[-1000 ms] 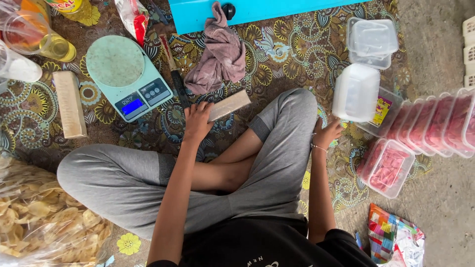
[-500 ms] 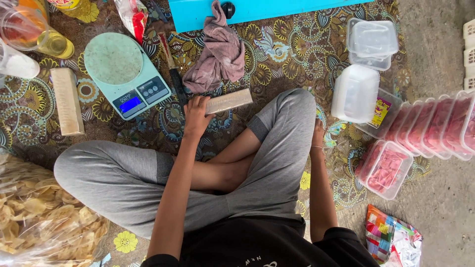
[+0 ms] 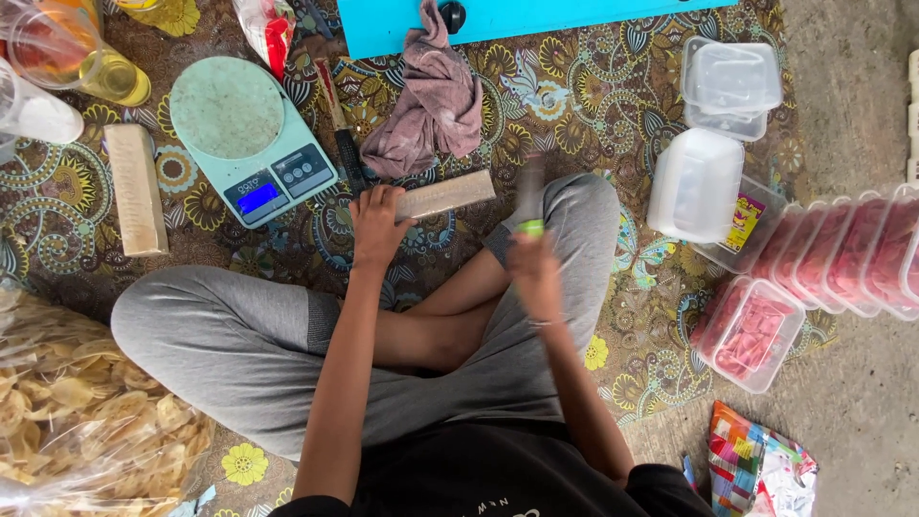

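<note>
while left hand [image 3: 376,222] clasps the block [image 3: 446,194], right hand [image 3: 534,271] grips a blurred knife [image 3: 529,191]

Floor covering: a patterned mat [image 3: 574,86] in brown with blue, green and yellow floral and butterfly motifs, laid flat and taking up most of the view. Along the right side the mat ends and bare grey concrete floor [image 3: 852,105] shows, rough and dusty in texture, continuing down to the lower right corner. At the top edge, a flat turquoise board [image 3: 536,14] lies across the mat. No walls, windows or furniture fall within the view. Lighting is even and soft, daylight in character, with faint shadows only.
</note>
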